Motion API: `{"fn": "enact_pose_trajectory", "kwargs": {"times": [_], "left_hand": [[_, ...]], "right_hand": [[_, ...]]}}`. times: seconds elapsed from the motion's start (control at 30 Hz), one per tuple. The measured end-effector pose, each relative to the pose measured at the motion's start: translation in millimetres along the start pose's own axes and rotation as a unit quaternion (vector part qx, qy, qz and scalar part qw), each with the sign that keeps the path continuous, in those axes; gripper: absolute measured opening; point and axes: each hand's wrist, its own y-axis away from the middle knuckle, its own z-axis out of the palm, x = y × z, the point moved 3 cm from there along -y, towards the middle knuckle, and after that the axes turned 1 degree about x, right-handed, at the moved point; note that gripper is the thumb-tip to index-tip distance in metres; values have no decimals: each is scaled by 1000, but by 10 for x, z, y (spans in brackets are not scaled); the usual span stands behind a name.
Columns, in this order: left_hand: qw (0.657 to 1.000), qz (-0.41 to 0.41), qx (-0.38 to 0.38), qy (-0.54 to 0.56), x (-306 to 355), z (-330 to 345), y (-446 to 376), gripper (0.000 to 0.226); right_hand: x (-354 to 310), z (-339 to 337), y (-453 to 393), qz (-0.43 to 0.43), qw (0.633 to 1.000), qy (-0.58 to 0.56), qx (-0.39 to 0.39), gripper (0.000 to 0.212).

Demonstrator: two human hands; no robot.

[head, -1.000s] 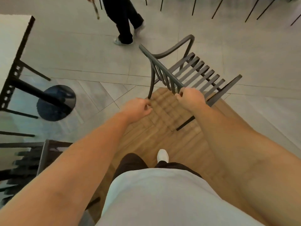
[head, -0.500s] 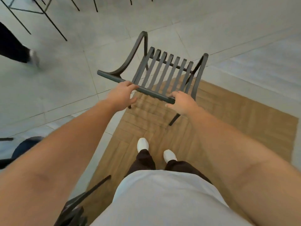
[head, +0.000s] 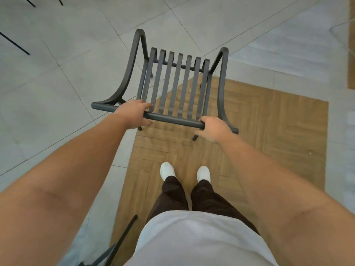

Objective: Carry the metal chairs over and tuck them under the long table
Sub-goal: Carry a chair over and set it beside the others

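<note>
Now both hands: left, right grip metal chair top rail.

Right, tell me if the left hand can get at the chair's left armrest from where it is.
Probably yes: the left hand grips the top rail of the chair, and the left armrest beside it is unobstructed.

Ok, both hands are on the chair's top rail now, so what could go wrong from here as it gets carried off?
1. The left hand and right hand grip only the top rail of the metal chair, so its seat hangs forward and may swing.
2. The rear legs sit close ahead of the white shoes and could knock shins.
3. A dark metal bar lies near the left foot, a trip hazard when turning.
</note>
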Motion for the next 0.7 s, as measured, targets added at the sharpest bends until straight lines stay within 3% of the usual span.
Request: {"fn": "enact_pose_trajectory", "kwargs": {"times": [0.27,0.47,0.7], "left_hand": [[996,-10,-24,-87,-179,66,-105,25],[994,-17,-18,-107,-148,64,-98,25],[994,-39,-25,-98,-77,237,134,39]], "right_hand": [[-107,53,-116,35,998,43,2,30],[-196,41,-149,56,994,91,-13,23],[-179,69,-83,-3,984,174,-32,25]]}}
